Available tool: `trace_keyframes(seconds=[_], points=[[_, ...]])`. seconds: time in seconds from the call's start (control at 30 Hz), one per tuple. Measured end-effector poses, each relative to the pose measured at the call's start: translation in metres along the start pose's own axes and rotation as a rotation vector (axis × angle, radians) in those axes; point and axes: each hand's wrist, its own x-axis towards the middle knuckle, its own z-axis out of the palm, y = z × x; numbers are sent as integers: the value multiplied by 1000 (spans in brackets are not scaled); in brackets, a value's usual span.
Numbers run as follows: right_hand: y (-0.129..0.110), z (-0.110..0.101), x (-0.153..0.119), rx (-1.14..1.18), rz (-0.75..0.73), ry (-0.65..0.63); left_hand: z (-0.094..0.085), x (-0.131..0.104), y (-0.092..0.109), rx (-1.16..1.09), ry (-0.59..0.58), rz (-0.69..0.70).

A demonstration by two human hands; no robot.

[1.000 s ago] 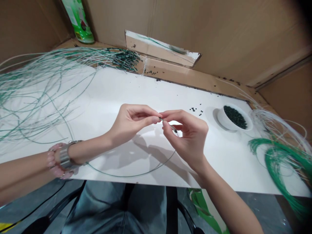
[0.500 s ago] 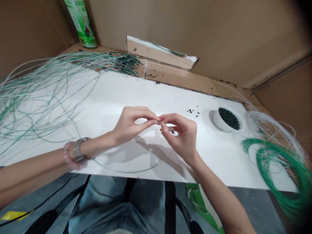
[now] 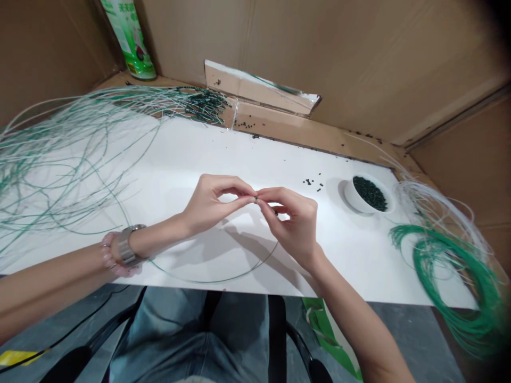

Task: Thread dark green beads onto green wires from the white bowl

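Fingertip to fingertip over the white board, both my hands pinch a thin green cord. My left hand (image 3: 217,199) is closed in a pinch, its thumb and index finger touching those of the other hand. My right hand (image 3: 293,218), also closed, pinches at the same spot; a tiny dark bit, perhaps a bead, shows between the tips. Inside the right hand's curl sit a few small dark beads (image 3: 275,213). From there the green cord (image 3: 211,281) loops down across the board and under my left wrist. The fingertips hide exactly how the cord runs.
A white bowl (image 3: 351,201) of dark green beads stands right, with loose beads (image 3: 313,182) beside it. Coiled green cord (image 3: 423,266) lies at the right edge. Strung cords (image 3: 99,111) spread across the left. A green bottle (image 3: 133,48) stands back left against cardboard walls.
The fingertips have drawn closer together, so less of the cord shows between them. The whole view has shifted slightly; the bowl and coil appear a little further left.
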Motion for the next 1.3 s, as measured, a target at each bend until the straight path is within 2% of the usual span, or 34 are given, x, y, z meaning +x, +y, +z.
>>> trace_keyframes(seconds=[0.17,0.23,0.4,0.5,0.87,1.1,1.3], points=[[4,0,1,160,251,-34,-1,0,-2,103,3,43],[3,0,2,197,281,-41,-1,-1,-2,147,-14,69],[1,-1,5,140,223,-58,0,-1,-1,249,-16,81],[3,-1,7,120,252,-108,0,0,-3,276,-34,75],[11,-3,8,228,177,-111,3,0,-4,315,25,59],[9,-11,10,-9,235,-250,4,1,-8,276,46,55],[14,-11,13,235,185,-114,13,8,-5,195,91,6]])
